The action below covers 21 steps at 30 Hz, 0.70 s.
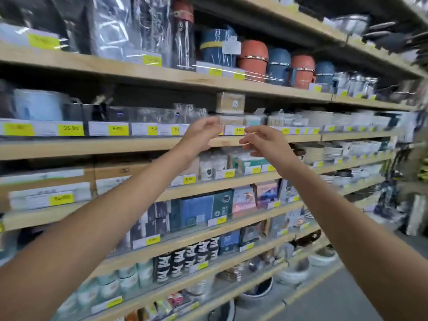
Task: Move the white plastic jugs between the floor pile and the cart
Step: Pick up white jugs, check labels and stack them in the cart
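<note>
Store aisle with long wooden shelves (115, 147) stacked with boxed goods, orange and blue canisters (253, 57) up top, yellow price tags (70, 130) everywhere. Both arms reach out: left hand (203, 133) and right hand (264, 141) hover near each other at a shelf edge, fingers loosely curled, seemingly gripping nothing, though it's blurry. No jugs or cart visible here.

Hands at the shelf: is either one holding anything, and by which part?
Nothing is visibly held. The left hand and right hand reach, fingers loosely curled, toward the shelf edge.

Two bare forearms, no sleeves, left hand (201, 133), right hand (264, 141)
</note>
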Available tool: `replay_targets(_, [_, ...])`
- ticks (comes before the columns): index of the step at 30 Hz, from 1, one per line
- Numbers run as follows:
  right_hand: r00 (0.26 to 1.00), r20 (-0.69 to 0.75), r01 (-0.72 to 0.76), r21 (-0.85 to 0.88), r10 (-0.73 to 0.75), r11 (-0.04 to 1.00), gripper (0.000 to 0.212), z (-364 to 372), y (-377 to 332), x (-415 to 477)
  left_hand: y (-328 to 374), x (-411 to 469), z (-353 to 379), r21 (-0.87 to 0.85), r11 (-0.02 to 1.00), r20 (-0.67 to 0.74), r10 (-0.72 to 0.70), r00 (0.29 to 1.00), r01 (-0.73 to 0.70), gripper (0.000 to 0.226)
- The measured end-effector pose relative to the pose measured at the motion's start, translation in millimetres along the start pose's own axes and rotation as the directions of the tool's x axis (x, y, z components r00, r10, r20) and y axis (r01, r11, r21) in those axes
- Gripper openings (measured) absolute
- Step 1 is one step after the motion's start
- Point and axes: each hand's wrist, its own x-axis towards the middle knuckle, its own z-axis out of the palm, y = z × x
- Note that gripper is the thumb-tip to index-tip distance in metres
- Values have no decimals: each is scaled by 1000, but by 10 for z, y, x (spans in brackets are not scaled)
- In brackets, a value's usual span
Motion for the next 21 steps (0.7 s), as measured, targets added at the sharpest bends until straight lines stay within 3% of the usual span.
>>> replay_targets(8, [983, -126, -146, -125, 130, 981, 13, -1243, 1230, 818, -742, 1390, 1634, 10, 997, 151, 76, 986, -78, 34])
replay_targets(15, [906, -308, -335, -97, 292, 937, 11, -2415, 2324, 1037, -1370, 2027, 3248, -8, 997, 402, -65, 913, 75, 37])
replay_targets(21, [829, -399, -458, -84, 392, 885, 15, -3313, 3237, 982, -1948, 2315, 4553, 12, 978, 521, -182, 834, 207, 38])
